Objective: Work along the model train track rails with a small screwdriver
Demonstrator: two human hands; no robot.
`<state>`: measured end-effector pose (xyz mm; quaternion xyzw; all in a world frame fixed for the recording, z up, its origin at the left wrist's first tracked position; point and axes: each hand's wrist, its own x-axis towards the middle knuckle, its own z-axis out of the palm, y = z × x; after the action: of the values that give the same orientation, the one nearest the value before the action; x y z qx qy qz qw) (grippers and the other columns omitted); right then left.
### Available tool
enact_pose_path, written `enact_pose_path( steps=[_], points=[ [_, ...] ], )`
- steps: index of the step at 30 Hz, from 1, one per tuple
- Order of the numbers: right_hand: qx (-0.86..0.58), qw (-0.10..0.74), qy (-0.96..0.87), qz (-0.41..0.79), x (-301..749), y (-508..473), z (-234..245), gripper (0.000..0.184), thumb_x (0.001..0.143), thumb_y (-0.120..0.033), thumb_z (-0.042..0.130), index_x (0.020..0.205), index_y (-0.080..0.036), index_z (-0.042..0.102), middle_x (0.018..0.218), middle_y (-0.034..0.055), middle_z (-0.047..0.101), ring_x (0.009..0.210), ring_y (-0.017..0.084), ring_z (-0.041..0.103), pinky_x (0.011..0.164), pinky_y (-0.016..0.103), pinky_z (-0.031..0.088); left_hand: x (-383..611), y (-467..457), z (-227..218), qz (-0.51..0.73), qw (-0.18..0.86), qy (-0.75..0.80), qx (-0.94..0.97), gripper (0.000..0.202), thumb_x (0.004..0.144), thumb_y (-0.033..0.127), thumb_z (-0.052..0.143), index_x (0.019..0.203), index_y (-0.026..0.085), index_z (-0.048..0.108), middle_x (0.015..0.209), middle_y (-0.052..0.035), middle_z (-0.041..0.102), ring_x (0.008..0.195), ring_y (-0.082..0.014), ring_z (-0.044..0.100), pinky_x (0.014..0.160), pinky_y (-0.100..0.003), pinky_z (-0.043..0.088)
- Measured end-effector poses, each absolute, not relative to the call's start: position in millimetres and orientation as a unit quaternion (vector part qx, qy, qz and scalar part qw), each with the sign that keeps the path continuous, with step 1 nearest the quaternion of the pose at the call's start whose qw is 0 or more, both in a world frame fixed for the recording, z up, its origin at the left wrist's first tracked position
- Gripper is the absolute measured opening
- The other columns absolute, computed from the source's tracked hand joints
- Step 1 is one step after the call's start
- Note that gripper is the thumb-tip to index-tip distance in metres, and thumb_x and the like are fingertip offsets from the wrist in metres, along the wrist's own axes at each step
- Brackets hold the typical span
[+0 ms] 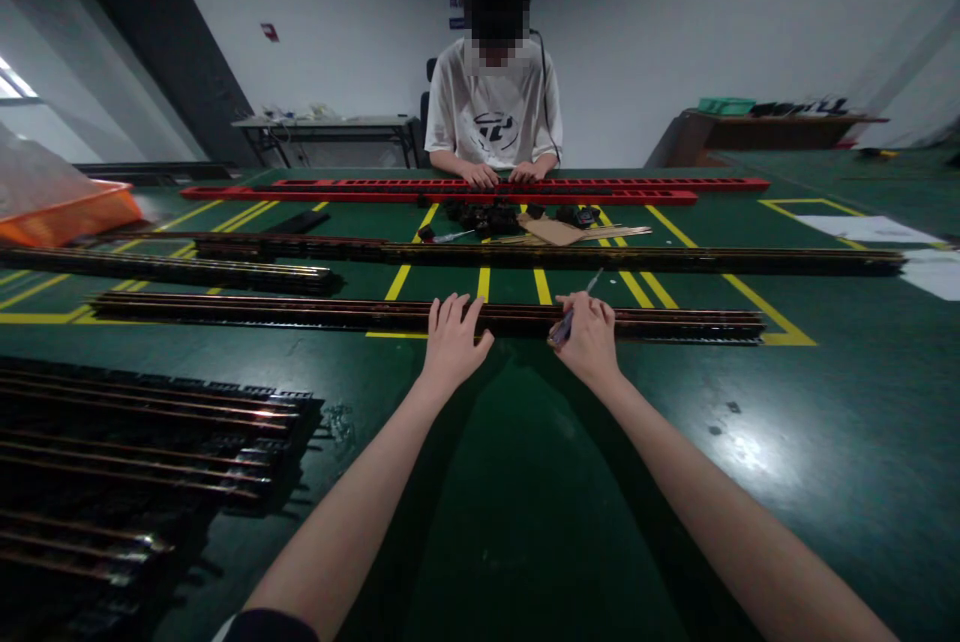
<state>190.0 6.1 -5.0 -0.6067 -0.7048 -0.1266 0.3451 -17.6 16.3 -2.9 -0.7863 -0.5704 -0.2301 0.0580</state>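
Observation:
A long black rail with copper-coloured strips [300, 313] lies crosswise on the green table in front of me. My left hand [452, 337] rests on its near side, fingers spread and fingertips over the rail. To the right, my right hand [587, 337] is closed around a small screwdriver [564, 322], whose thin shaft points up and away from me. Its handle shows partly between the fingers; the rest is hidden by the hand. Behind this rail, a second similar rail [675, 260] runs almost parallel.
Several more rails [150, 432] lie at the near left. Across the table, a person in a white shirt [491, 112] has both hands on red slotted rails [600, 194]. Small black parts [484, 218] and cardboard [555, 230] lie between us. An orange bin [67, 212] stands left.

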Motion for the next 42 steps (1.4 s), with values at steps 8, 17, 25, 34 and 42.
enact_pose_path(
  steps=[8,17,25,34,42],
  points=[
    [-0.626,0.338,-0.686,-0.154,182,5,-4,0.031,0.062,-0.011,0.051,0.090,-0.020,0.039,0.090,0.0087,0.063,0.096,0.027,0.054,0.098,0.043,0.028,-18,16,-3,-0.230,0.054,-0.573,-0.784,0.051,0.088,0.037,0.042,0.135,0.017,0.044,0.138,-0.0113,0.044,0.135,-0.0269,0.033,0.116,-0.051,0.018],
    [-0.625,0.375,-0.668,-0.148,191,0,-6,0.033,0.061,-0.010,0.049,0.089,-0.021,0.037,0.103,0.0101,0.063,0.098,0.028,0.052,0.091,0.041,0.031,-18,16,-1,-0.228,0.043,-0.577,-0.783,0.048,0.087,0.036,0.044,0.132,0.017,0.046,0.138,-0.0113,0.045,0.134,-0.0278,0.033,0.115,-0.053,0.019],
    [-0.617,0.347,-0.695,-0.125,189,1,-4,0.033,0.061,-0.013,0.051,0.091,-0.020,0.037,0.095,0.0104,0.063,0.095,0.029,0.054,0.090,0.043,0.032,-19,17,-3,-0.233,0.047,-0.572,-0.785,0.048,0.088,0.037,0.041,0.131,0.017,0.046,0.135,-0.0115,0.048,0.132,-0.0274,0.035,0.115,-0.053,0.019],
    [-0.668,0.367,-0.626,-0.165,188,-2,-7,0.028,0.066,-0.010,0.048,0.090,-0.021,0.039,0.095,0.0102,0.062,0.099,0.029,0.051,0.098,0.050,0.026,-19,15,-2,-0.236,0.059,-0.566,-0.788,0.049,0.088,0.037,0.042,0.132,0.017,0.046,0.135,-0.0109,0.047,0.132,-0.0270,0.035,0.115,-0.051,0.020],
    [-0.606,0.374,-0.691,-0.124,199,-3,-7,0.035,0.059,-0.012,0.051,0.090,-0.021,0.036,0.105,0.0106,0.062,0.101,0.029,0.052,0.090,0.042,0.032,-18,16,-4,-0.242,0.057,-0.565,-0.787,0.049,0.087,0.038,0.042,0.131,0.017,0.047,0.133,-0.0109,0.049,0.131,-0.0272,0.037,0.115,-0.052,0.020]
  ],
)
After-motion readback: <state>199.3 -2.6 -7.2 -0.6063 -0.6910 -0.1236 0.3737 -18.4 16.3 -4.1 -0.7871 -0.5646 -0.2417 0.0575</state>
